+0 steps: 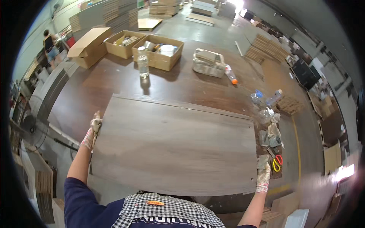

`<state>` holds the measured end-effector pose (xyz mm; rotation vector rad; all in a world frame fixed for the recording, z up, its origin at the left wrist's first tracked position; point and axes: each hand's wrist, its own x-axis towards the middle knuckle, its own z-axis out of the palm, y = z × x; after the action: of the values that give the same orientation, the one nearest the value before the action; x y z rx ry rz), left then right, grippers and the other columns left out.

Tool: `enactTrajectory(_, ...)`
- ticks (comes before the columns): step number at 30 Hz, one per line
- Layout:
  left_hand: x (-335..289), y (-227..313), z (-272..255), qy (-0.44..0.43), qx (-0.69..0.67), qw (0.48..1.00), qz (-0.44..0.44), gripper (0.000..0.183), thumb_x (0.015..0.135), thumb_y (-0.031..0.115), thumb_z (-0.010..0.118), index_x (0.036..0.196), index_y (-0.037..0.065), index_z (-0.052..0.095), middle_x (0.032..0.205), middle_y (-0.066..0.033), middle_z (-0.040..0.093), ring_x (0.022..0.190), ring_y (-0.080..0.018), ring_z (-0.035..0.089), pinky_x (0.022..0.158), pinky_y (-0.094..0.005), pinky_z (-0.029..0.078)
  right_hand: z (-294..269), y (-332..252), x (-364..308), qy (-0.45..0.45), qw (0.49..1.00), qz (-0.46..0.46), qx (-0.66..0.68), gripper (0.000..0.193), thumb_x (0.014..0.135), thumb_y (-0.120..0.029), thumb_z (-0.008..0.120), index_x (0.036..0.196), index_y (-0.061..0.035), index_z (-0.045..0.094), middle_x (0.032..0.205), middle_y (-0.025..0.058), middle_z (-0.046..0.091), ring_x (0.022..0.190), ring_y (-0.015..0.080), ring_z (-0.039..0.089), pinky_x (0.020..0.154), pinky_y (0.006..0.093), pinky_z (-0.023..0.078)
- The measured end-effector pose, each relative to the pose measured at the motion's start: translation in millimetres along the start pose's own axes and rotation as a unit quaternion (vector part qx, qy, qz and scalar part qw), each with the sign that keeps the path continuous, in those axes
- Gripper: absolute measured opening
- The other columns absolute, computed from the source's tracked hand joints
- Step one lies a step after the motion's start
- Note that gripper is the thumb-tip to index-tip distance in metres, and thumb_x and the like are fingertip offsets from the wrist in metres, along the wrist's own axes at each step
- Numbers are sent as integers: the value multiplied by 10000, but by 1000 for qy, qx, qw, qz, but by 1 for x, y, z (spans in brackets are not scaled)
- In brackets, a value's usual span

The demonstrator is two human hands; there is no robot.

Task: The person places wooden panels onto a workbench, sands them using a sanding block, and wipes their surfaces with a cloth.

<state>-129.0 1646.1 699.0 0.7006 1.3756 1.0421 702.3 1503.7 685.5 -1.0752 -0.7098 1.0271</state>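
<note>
Across the brown counter [95, 89] we have a wide wood-grain board [175, 148] lying flat at the near side, probably so that both its ends are within our reach. Open cardboard boxes [157, 60] stand beyond it, likely to leave us working room, with a clear bottle [143, 65] in front of them. Our left fingers [96, 121] rest at the board's left edge, though we cannot tell whether they grip it; our right fingers [265, 169], at its right edge and near the scissors [276, 164], seem closed around a small grey piece [262, 161]
</note>
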Motion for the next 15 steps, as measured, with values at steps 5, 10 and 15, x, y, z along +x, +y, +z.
enactTrajectory(5, 10, -16, 5, 15, -25, 999, 14, 505, 1014, 301, 558, 1475, 97, 526, 1205, -50, 632, 1063, -175, 588, 929, -319, 467, -4, 2, -9, 75, 991, 48, 101, 548, 1008, -308, 593, 1490, -73, 482, 1450, 121, 569, 1259, 271, 604, 1115, 429, 457)
enactTrajectory(10, 10, -39, -3, 29, -44, 998, 16, 560, 1019, 354, 566, 1510, 98, 487, 1308, -53, 587, 1163, -182, 545, 1008, -324, 423, -17, -5, -4, 54, 998, 11, 37, 551, 1002, -409, 574, 1438, -73, 536, 1392, 109, 611, 1268, 270, 585, 1122, 441, 433)
enactTrajectory(15, 26, -61, 3, 21, -73, 997, 26, 619, 1024, 408, 573, 1546, 100, 448, 1411, -55, 542, 1263, -190, 501, 1087, -329, 380, -30, -10, 6, 101, 990, 19, 96, 587, 985, -363, 620, 1466, -56, 482, 1391, 151, 590, 1239, 288, 593, 1057, 443, 488)
